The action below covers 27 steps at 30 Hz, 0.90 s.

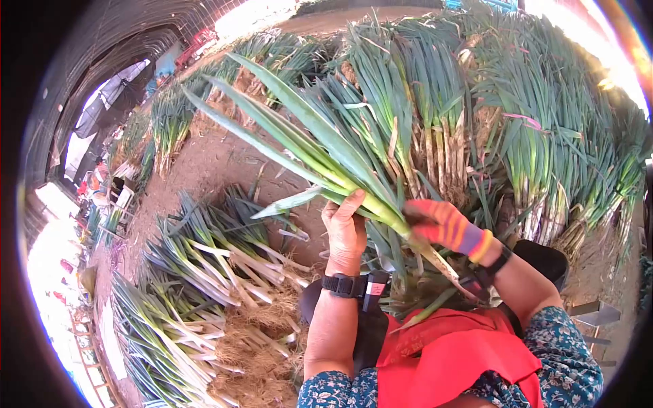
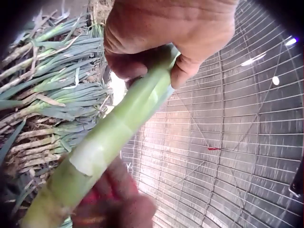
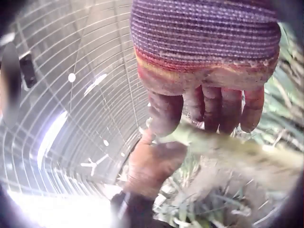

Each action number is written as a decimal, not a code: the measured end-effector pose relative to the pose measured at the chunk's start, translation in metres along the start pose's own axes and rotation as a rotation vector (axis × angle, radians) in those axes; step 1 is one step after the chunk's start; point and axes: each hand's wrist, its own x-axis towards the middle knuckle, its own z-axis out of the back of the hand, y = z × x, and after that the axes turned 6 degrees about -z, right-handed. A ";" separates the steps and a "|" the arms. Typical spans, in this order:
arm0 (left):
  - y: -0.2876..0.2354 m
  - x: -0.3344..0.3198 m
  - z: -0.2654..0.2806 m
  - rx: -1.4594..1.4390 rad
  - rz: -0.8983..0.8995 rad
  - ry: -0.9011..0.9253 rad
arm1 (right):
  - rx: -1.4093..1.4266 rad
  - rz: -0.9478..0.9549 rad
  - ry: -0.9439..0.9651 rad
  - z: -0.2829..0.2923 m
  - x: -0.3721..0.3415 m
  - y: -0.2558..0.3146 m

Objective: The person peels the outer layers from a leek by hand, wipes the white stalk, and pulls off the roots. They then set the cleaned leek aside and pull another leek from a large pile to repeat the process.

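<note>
On the left, loose leeks (image 1: 170, 333) lie on the ground, their roots toward the right. My bare left hand (image 1: 345, 228) grips a thick leek (image 1: 340, 173), thumb on top. This leek slants in front of me, leaves far left, lower end near right, above my red apron (image 1: 435, 347). My gloved right hand (image 1: 445, 228) is at its lower stalk; blur hides whether the fingers pinch. Leek bundles (image 1: 544, 129) stand far right.
</note>
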 end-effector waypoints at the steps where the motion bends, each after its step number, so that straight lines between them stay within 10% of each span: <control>1: 0.003 -0.001 -0.002 -0.006 0.013 -0.003 | 0.039 -0.040 0.033 -0.007 0.014 -0.005; 15: 0.017 0.007 0.005 0.071 0.062 -0.059 | 0.342 -0.411 0.129 -0.028 0.046 0.015; 23: 0.043 0.009 0.010 0.210 -0.029 -0.198 | 0.027 -0.429 -0.015 -0.029 0.034 0.026; 27: 0.030 0.027 0.025 0.336 -0.090 -0.329 | -0.022 -0.147 0.005 -0.016 -0.002 0.021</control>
